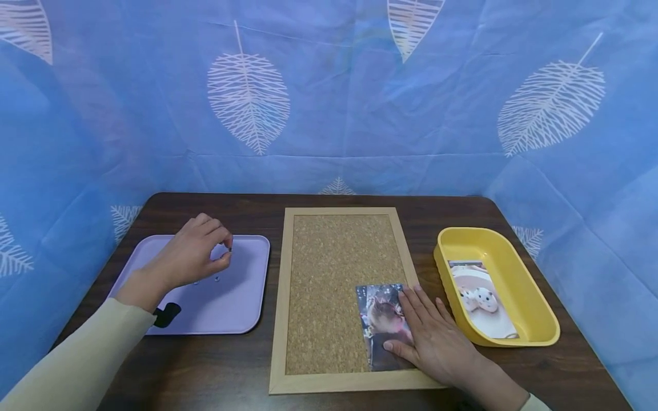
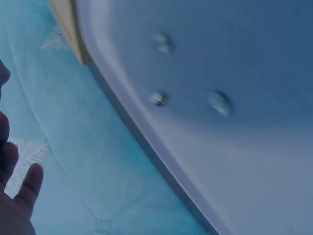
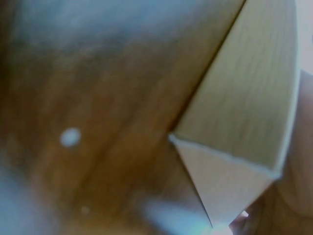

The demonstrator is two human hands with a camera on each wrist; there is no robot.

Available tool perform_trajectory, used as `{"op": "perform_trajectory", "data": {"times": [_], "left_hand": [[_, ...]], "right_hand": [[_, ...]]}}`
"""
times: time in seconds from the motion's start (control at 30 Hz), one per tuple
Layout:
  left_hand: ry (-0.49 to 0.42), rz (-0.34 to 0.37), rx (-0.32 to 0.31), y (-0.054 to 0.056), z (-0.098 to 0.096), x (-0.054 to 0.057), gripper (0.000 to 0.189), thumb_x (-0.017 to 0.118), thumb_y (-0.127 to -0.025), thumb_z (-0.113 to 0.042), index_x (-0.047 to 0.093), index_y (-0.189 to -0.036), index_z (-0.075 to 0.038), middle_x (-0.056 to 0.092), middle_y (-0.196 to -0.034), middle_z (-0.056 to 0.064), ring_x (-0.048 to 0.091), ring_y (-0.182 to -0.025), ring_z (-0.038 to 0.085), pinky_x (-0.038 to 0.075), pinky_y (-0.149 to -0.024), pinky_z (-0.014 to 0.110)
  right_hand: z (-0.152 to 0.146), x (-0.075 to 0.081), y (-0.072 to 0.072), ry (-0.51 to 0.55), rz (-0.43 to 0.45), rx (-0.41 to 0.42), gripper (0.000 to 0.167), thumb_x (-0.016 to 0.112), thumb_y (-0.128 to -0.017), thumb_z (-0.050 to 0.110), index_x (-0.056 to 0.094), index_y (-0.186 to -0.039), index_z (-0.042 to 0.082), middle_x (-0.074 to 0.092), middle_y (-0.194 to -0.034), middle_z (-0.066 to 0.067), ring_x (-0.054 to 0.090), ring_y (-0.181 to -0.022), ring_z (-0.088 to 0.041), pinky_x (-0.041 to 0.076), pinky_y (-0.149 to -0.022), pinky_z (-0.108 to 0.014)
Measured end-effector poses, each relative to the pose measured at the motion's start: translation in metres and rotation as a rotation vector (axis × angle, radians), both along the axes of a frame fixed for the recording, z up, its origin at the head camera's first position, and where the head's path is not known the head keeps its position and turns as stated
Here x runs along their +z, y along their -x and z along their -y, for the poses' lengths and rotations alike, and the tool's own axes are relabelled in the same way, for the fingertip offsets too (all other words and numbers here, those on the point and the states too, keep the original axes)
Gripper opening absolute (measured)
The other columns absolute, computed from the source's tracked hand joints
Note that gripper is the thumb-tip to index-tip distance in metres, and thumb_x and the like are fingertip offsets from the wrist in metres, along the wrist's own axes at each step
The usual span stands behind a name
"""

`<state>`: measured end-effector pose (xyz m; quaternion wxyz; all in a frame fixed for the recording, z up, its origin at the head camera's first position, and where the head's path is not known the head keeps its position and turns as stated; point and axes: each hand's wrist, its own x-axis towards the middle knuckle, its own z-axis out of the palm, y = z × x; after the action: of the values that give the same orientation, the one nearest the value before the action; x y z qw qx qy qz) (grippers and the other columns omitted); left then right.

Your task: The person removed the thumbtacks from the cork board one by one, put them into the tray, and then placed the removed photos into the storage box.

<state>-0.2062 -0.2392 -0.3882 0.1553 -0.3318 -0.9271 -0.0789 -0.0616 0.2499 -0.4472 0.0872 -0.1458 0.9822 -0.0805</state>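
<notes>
My left hand (image 1: 190, 251) is over the lilac tray (image 1: 236, 314), thumb and forefinger pinching a tiny push pin (image 1: 229, 249). Below it, several small clear push pins (image 2: 159, 99) lie scattered on the tray, sharper in the left wrist view than from the head. With fingers stretched out, my right hand (image 1: 432, 337) presses a photo card (image 1: 380, 319) flat on the lower right part of the cork board (image 1: 329, 268). The palm crosses the board's wooden frame (image 3: 239, 98), whose corner fills much of the right wrist view. The card's right edge is partly hidden under the fingers.
To the right stands a yellow bin (image 1: 537, 308) with another photo card (image 1: 483, 302) inside, its near-left wall close to my right hand. The dark wooden table (image 1: 216, 365) carries everything. Blue leaf-print cloth (image 1: 349, 103) hangs behind and at the sides.
</notes>
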Motion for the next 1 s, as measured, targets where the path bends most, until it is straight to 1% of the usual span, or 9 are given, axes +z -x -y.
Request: {"op": "perform_trajectory", "data": {"times": [0.13,0.2,0.23,0.4,0.6,0.7,0.87,1.0], "left_hand": [[0.052,-0.131,-0.104,0.0,0.007,-0.01,0.023,0.084,-0.081,-0.017,0.063,-0.092,-0.016,0.06,-0.093,0.0,0.051,-0.092,0.024,0.047,-0.085,0.048],[0.063,-0.163,-0.125,0.0,0.009,-0.015,0.025,0.085,-0.08,-0.016,0.063,-0.092,-0.016,0.059,-0.091,0.0,0.052,-0.092,0.024,0.048,-0.085,0.047],[0.068,-0.171,-0.126,-0.001,0.01,-0.017,0.025,0.085,-0.08,-0.016,0.064,-0.091,-0.016,0.059,-0.09,0.0,0.052,-0.092,0.025,0.048,-0.085,0.048],[0.097,-0.166,-0.108,-0.004,0.012,-0.026,0.026,0.087,-0.078,-0.015,0.064,-0.091,-0.016,0.06,-0.091,0.0,0.053,-0.093,0.024,0.048,-0.085,0.046],[0.115,-0.174,-0.118,-0.006,0.013,-0.031,0.025,0.087,-0.077,-0.012,0.066,-0.091,-0.014,0.062,-0.092,0.003,0.053,-0.092,0.026,0.048,-0.083,0.047],[0.118,-0.163,-0.104,-0.008,0.014,-0.032,0.025,0.088,-0.077,-0.013,0.067,-0.091,-0.013,0.062,-0.091,0.003,0.052,-0.091,0.026,0.048,-0.083,0.046],[0.109,-0.131,-0.054,-0.011,0.016,-0.031,0.026,0.088,-0.077,-0.014,0.066,-0.09,-0.014,0.062,-0.091,0.002,0.052,-0.093,0.026,0.047,-0.086,0.047],[0.119,-0.129,-0.021,-0.014,0.017,-0.028,0.026,0.088,-0.078,-0.016,0.065,-0.09,-0.015,0.062,-0.092,0.003,0.052,-0.094,0.026,0.047,-0.087,0.047]], "right_hand": [[-0.001,0.0,0.0,0.003,0.0,-0.005,0.107,0.041,-0.097,0.083,0.027,-0.167,0.004,0.018,-0.177,-0.015,0.012,-0.163,-0.04,0.015,-0.126,-0.07],[-0.002,0.0,0.0,0.0,-0.002,-0.005,0.107,0.041,-0.097,0.083,0.027,-0.167,0.004,0.018,-0.177,-0.015,0.012,-0.163,-0.04,0.015,-0.126,-0.07],[-0.002,-0.001,0.0,-0.001,-0.004,-0.004,0.107,0.041,-0.097,0.083,0.027,-0.167,0.004,0.018,-0.177,-0.015,0.012,-0.163,-0.04,0.015,-0.126,-0.07],[-0.002,-0.001,0.0,-0.001,-0.007,0.0,0.107,0.04,-0.097,0.083,0.027,-0.167,0.004,0.018,-0.177,-0.015,0.012,-0.163,-0.04,0.015,-0.125,-0.07],[-0.002,0.0,0.0,-0.005,-0.002,-0.004,0.108,0.039,-0.096,0.084,0.027,-0.167,0.004,0.017,-0.177,-0.014,0.012,-0.163,-0.04,0.015,-0.125,-0.07],[-0.001,0.0,0.0,-0.005,-0.003,-0.003,0.108,0.039,-0.096,0.084,0.027,-0.167,0.004,0.017,-0.177,-0.015,0.012,-0.163,-0.04,0.015,-0.125,-0.07],[-0.001,0.0,0.0,-0.005,-0.005,-0.003,0.108,0.039,-0.096,0.084,0.027,-0.167,0.004,0.018,-0.177,-0.015,0.013,-0.163,-0.04,0.016,-0.125,-0.071],[0.0,0.0,0.0,-0.001,0.002,-0.003,0.108,0.039,-0.096,0.085,0.027,-0.167,0.004,0.018,-0.177,-0.015,0.013,-0.163,-0.04,0.015,-0.125,-0.071]]}}
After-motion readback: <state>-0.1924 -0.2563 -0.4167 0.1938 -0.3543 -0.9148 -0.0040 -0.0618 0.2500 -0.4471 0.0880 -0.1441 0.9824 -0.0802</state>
